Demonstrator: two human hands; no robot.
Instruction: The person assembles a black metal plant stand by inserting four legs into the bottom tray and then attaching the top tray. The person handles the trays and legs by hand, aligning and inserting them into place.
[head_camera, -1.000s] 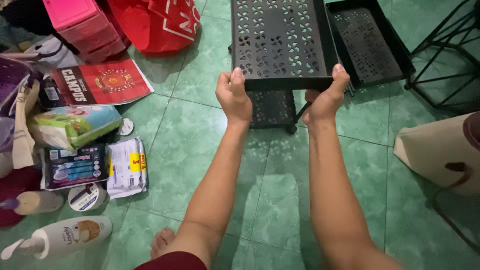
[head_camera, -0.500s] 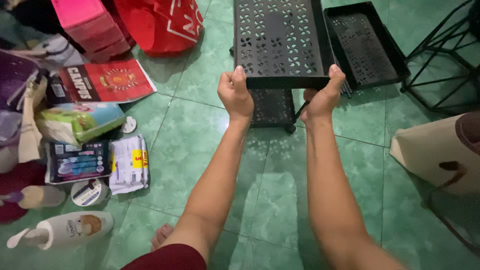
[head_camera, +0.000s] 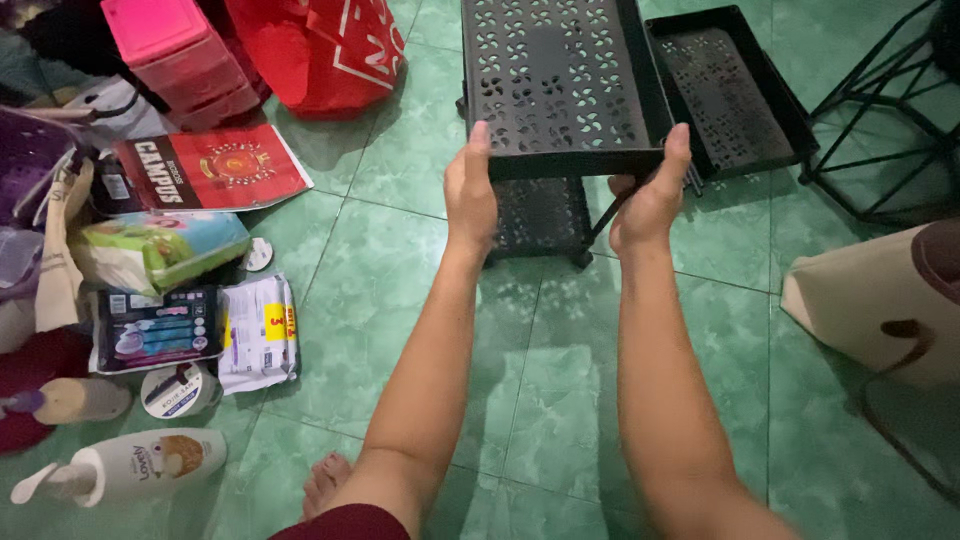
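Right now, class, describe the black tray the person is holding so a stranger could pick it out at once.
Start at the green tiled floor and follow both forearms up. The left hand and right hand grip the near edge of the black perforated tray. Unlike the smaller black tray lying on the floor to its right, this one is raised above a lower shelf.

A green tiled floor (head_camera: 400, 290) carries a black rack (head_camera: 540, 215), loose tray (head_camera: 735, 95), red bag (head_camera: 320, 50), packets and bottles.
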